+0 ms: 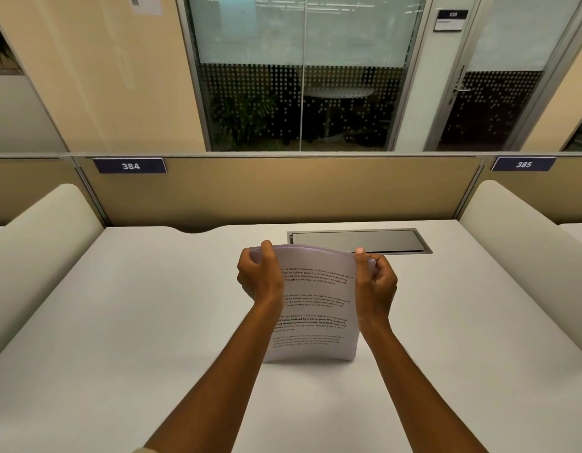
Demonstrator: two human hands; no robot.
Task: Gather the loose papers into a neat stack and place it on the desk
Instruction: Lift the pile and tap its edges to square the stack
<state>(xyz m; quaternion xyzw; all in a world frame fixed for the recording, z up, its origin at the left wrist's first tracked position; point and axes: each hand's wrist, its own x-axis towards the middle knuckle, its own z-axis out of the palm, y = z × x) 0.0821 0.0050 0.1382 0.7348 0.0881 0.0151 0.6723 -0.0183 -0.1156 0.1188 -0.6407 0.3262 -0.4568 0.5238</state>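
My forearms lead to the paper stack (315, 302), standing on the desk (119, 322). Left grip (260, 277) and right grip (376, 282) each pinch a side edge near its top. I judge: loosen slightly, tap the bottom edge square, then lay it flat before the cable hatch (359, 241).

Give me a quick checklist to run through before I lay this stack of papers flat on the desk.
1. Both hands holding the stack: ok. The left hand and right hand grip the stack of papers near its top corners.
2. Bottom edge squared: ok. It rests on the desk and looks even.
3. Top edge aligned: cannot tell. It bows between the hands.
4. Landing space: ok. The desk surface around the stack shows nothing on it.
5. Clear of the cable hatch: ok. The hatch lies behind the stack.
6. No stray sheets left: ok within this view.
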